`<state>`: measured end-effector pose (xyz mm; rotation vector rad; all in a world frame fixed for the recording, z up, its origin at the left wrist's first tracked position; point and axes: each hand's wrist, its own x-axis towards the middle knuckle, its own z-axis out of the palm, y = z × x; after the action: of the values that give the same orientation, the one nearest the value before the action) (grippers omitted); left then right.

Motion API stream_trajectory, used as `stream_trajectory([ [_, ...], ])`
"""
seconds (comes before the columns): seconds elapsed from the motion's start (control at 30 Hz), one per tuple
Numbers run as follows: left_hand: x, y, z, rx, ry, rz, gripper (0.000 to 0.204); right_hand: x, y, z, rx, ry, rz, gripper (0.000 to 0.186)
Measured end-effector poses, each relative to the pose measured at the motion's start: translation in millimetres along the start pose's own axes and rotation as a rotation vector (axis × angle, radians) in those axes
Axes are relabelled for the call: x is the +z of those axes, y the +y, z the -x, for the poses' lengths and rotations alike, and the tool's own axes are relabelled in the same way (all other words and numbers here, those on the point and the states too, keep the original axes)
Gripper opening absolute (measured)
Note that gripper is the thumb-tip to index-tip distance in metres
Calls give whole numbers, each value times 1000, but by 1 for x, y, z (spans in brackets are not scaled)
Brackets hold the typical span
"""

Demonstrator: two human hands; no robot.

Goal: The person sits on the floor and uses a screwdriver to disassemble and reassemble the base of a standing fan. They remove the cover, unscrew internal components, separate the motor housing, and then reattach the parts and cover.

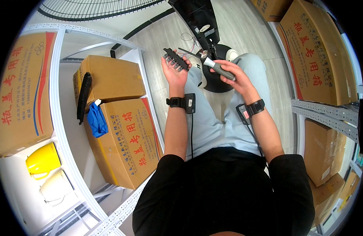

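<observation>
My left hand point(176, 74) is turned palm up and holds a black plastic strip point(176, 59) with a row of key-like prongs along one side. A screwdriver point(221, 70) with a grey and white handle is gripped in my right hand point(239, 80). Its dark shaft points left toward the strip, and I cannot tell whether the tip touches it. Just beyond both hands stands a tall black fan column point(197, 19), with thin loose wires point(188, 37) beside its lower part. The column rises from a round black base point(219, 84) between my feet.
A wire fan grille point(95, 10) is at the top left. To the left, a white metal shelf point(57, 74) carries cardboard boxes point(114, 78), a blue cloth point(97, 120), a long black plastic part point(84, 98), a yellow mug point(44, 160) and a white mug point(56, 187). More boxes point(313, 51) fill shelves at right.
</observation>
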<state>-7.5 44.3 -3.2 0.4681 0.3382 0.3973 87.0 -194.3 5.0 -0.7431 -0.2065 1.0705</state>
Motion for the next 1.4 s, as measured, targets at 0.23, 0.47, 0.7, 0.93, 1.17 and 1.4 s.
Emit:
stream_trajectory([
  [0.23,4,0,3,6,63,-51,56,2,-1,3,-1,-30,8,44],
  [0.47,10,0,8,-3,64,-30,56,8,-5,6,-82,-238,-110,60],
  [0.7,6,1,7,6,54,-79,57,5,11,-3,-71,-252,47,33],
  [0.93,-8,2,10,4,-26,-136,54,6,13,-10,-140,-39,-3,12],
  [1.17,-14,-8,10,7,-261,-254,41,12,13,-14,-110,23,115,10],
  [1.4,-4,-12,11,-67,-277,-266,41,29,18,-16,-131,153,298,37],
])
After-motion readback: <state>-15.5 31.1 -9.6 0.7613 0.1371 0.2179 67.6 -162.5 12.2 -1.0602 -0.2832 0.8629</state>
